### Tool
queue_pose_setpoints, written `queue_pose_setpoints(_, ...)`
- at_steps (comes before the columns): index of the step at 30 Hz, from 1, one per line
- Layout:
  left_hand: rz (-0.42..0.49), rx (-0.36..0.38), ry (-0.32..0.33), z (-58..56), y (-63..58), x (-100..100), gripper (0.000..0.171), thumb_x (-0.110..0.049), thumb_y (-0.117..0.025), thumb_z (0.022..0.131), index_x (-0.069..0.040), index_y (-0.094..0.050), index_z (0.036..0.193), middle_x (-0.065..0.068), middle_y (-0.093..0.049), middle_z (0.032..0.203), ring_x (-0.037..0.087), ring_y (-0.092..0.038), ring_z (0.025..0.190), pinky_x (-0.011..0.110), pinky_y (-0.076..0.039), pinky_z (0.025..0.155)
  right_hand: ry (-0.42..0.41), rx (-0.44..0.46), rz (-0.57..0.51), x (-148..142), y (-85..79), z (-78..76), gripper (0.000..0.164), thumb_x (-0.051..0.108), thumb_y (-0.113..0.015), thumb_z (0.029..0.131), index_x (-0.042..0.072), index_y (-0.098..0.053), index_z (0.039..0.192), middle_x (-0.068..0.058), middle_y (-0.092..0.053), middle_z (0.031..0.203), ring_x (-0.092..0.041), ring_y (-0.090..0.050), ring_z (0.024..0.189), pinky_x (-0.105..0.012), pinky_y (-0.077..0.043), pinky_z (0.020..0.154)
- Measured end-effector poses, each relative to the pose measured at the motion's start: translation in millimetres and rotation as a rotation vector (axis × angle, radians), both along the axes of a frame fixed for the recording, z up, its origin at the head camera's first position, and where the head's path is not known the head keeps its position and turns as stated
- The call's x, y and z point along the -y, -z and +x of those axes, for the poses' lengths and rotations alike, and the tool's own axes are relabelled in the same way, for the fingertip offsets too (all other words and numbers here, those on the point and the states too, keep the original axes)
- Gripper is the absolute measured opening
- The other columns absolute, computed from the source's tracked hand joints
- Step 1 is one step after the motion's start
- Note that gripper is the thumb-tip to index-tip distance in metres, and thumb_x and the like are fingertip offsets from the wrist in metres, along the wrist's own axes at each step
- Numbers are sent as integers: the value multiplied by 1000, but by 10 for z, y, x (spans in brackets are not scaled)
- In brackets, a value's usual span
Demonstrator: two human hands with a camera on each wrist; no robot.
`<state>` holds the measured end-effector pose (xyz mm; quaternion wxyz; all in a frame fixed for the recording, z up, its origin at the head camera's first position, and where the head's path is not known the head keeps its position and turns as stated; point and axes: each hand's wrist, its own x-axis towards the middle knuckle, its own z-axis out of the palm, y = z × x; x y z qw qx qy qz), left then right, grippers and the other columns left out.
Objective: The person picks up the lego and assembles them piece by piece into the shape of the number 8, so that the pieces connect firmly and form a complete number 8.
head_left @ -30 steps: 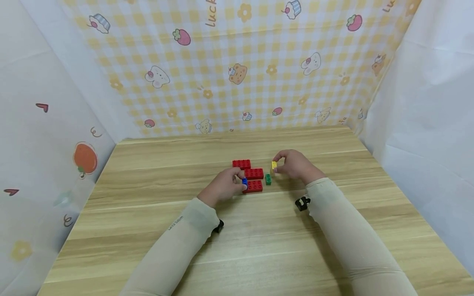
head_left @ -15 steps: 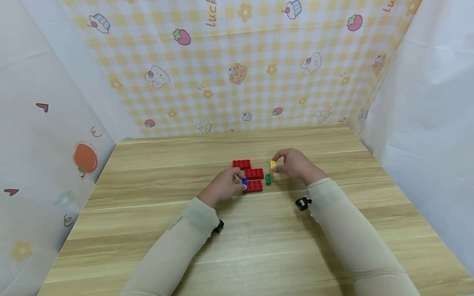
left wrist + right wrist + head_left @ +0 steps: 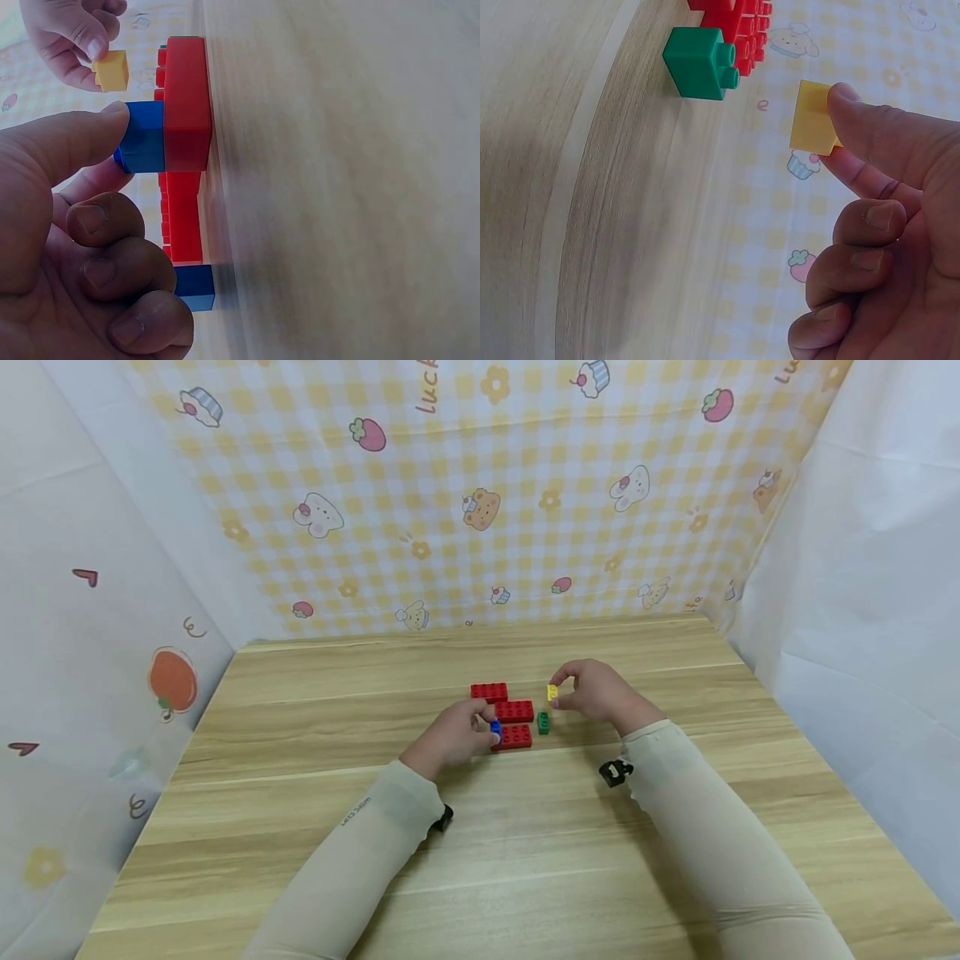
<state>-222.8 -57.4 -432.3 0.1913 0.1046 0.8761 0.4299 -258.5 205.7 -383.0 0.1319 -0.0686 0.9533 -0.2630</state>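
Note:
My left hand (image 3: 453, 739) pinches a small blue toy brick (image 3: 144, 136) between thumb and index finger. That brick sits on the left end of the nearest red brick (image 3: 516, 737), against its studs. With thumb and index finger, my right hand (image 3: 597, 696) grips a small yellow brick (image 3: 811, 118), held up off the table in the right wrist view. A green brick (image 3: 543, 723) stands on the table between the red bricks and the right hand. Behind the nearest red brick lie a second red brick (image 3: 514, 711) and a third red brick (image 3: 489, 692).
Another blue brick (image 3: 196, 287) shows past the left hand's curled fingers in the left wrist view; the hand hides it in the head view. The wooden table (image 3: 480, 877) ends at a checked cloth backdrop (image 3: 450, 460), with pale cloth walls at both sides.
My right hand has shifted slightly up and left in the head view, carrying the yellow brick. The left hand and the bricks on the table stay in place.

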Motion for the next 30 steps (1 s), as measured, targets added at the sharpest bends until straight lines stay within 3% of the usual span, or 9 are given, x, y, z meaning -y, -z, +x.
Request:
queue_pose_setpoints(11, -8, 3, -5, 4, -7, 4, 16, -21, -75, 100, -18, -63, 111, 5, -51, 81, 19, -46, 64, 31, -41, 58, -22, -6, 17, 42, -27, 32, 33, 25, -80, 96, 12, -72, 125, -9, -62, 98, -24, -53, 87, -36, -46, 74)
queue_pose_setpoints(30, -10, -2, -2, -3, -13, 0, 17, -20, -76, 99, -16, -64, 111, 5, -51, 79, 19, -45, 62, 31, -40, 57, -30, 0, -26, 78, -1, 87, 30, 22, -81, 95, 12, -72, 122, -8, -57, 93, -24, -51, 84, -35, -44, 71)
